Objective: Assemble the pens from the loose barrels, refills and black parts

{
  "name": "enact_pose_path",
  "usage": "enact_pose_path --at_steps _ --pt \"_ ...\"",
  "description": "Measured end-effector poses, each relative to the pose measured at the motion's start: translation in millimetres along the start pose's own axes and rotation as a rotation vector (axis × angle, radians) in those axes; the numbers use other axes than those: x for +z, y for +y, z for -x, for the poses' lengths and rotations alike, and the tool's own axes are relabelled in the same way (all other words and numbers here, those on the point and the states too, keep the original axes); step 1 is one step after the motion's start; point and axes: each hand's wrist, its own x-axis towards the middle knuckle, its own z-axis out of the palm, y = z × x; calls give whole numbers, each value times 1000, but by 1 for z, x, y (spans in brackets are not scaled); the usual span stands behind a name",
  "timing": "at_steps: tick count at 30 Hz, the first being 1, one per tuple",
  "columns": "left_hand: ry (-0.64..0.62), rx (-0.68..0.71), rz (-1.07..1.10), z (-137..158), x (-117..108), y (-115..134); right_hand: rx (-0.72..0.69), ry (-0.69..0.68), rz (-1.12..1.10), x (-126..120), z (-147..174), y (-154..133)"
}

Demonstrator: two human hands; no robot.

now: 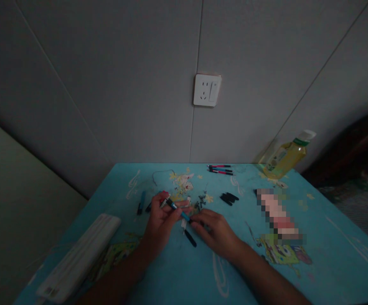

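A blue and black pen [185, 216] lies slantwise between my two hands above the table. My left hand [162, 220] is closed around its upper part, palm turned partly up. At its lower right end, the fingers of my right hand [210, 226] pinch the pen. Just below my hands, a black pen part with a thin light tip [190, 238] lies on the cloth. Beside my left hand is a blue and black pen barrel [141, 204], with another dark part half hidden by the hand. Small dark pieces [200, 202] are scattered behind my right hand.
Several black pen parts [229, 198] lie in a pile. Behind them are red and blue pens [221, 170]. A yellow bottle [285, 157] stands at the back right, near a blurred-out object [277, 214]. A white power strip [80, 256] lies at left on the blue tablecloth [336, 254].
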Motion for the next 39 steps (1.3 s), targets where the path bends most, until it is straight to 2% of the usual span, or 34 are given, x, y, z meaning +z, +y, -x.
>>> enact_pose_path --at_steps 3,5,8,10,12,14,16,20,24,28,32,35,37,39 --pt "-58 21 28 -2 -1 0 -10 21 13 5 1 2" --pt "-99 57 19 -4 -3 1 7 104 50 2 0 7" --pt "-85 132 -81 -9 -9 2 72 294 229 -22 -8 27" --pt "-39 181 -244 -13 -16 0 150 338 456 -49 -17 49" --pt "3 233 -425 -15 -21 -4 315 264 727 -78 -28 73" --pt "20 292 -569 -16 -25 -9 386 218 796 -100 -38 96" --pt "-10 366 -682 -15 -26 -13 421 166 838 -111 -46 115" --pt "-198 536 -933 -12 -28 -14 456 57 887 -110 -56 139" --pt "-294 577 -1094 -10 -27 -10 476 5 910 -103 -65 149" --pt "-338 581 -1174 -9 -24 -6 510 21 917 -103 -73 148" --pt "-410 599 -1199 -7 -21 -4 535 97 909 -103 -73 128" --pt "-469 596 -1235 -6 -20 -3 505 151 880 -89 -62 93" --pt "-496 581 -1267 -5 -20 -3 432 142 815 -71 -50 64" --pt "-503 567 -1283 -5 -19 -4 270 42 552 -48 -36 34"
